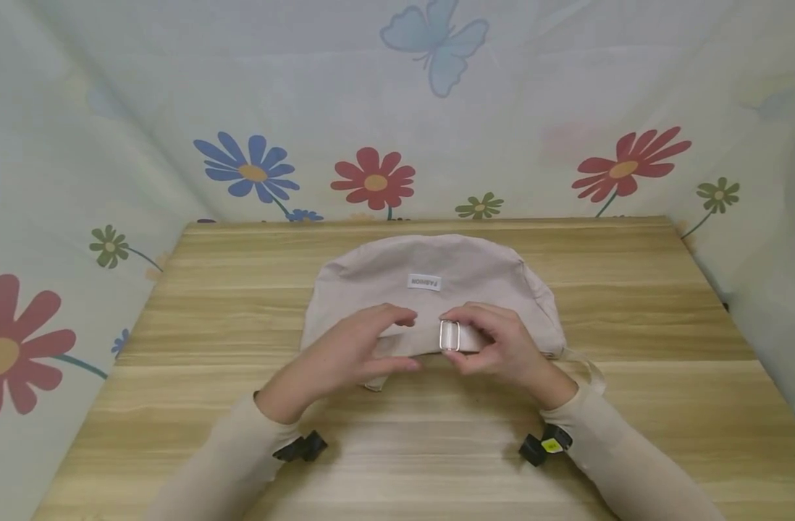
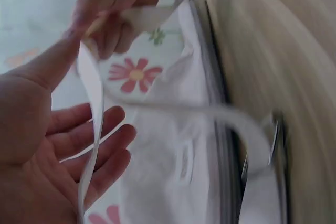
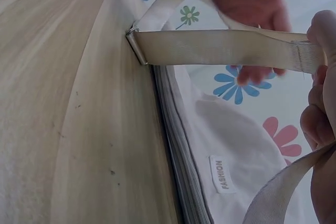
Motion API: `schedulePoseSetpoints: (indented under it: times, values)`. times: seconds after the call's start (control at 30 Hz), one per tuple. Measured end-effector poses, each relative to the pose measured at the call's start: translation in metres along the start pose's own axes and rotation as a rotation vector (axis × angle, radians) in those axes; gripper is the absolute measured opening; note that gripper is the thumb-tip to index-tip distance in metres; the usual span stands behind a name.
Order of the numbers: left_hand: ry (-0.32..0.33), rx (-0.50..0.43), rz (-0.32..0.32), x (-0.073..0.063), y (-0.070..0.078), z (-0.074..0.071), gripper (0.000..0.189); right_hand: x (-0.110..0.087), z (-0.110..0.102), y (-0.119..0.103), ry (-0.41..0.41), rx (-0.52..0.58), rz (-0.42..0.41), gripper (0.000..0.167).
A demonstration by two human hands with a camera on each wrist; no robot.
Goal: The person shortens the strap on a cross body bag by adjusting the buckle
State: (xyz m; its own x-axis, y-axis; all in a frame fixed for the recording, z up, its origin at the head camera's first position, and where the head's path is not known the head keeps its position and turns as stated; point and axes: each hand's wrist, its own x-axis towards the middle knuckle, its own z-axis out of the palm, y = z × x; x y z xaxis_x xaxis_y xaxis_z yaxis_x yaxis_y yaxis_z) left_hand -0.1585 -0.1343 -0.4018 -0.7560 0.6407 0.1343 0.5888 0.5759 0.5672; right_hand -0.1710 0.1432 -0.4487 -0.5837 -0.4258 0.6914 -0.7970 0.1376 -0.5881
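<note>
A pale pinkish-beige bag (image 1: pixel 371 282) lies on the table, its white "FASHION" label (image 1: pixel 425 282) upside down in the head view. My right hand (image 1: pixel 502 340) pinches the bag's webbing strap (image 3: pixel 220 48) beside a rectangular metal slider (image 1: pixel 449 336). To its left, my left hand (image 1: pixel 355 344) is held with thumb and fingers spread apart. In the left wrist view, the strap passes between the left thumb and the loose fingers (image 2: pixel 100 145), and the thumb tip comes right up to the right hand. Another metal buckle (image 3: pixel 137 47) sits on the strap low by the table.
The wooden table (image 1: pixel 638 304) runs back to a white cloth backdrop (image 1: pixel 306 87) printed with flowers and a butterfly. A strap loop (image 1: pixel 593 373) sticks out at the bag's right end. Dark wrist devices (image 1: pixel 544 445) are on both sleeves.
</note>
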Motion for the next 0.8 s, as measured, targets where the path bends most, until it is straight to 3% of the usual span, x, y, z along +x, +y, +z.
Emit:
schedulePoseSetpoints:
  times: [0.13, 0.33, 0.57, 0.67, 0.8]
  values:
    - [0.0, -0.057, 0.052, 0.017, 0.009, 0.016, 0.053, 0.001, -0.001, 0.0, -0.008, 0.003, -0.029, 0.042]
    - [0.025, -0.195, 0.046, 0.023, 0.008, 0.025, 0.033, 0.001, -0.008, -0.001, -0.059, -0.019, -0.011, 0.043]
    - [0.072, -0.17, 0.069, 0.017, 0.002, 0.025, 0.032, -0.001, -0.025, -0.005, -0.176, -0.122, 0.101, 0.061]
    - [0.099, -0.156, 0.075, 0.014, 0.001, 0.024, 0.033, -0.001, -0.031, -0.004, -0.198, -0.159, 0.113, 0.054]
    - [0.138, -0.124, 0.102, 0.014, -0.001, 0.026, 0.043, -0.001, -0.034, -0.003, -0.225, -0.187, 0.062, 0.034]
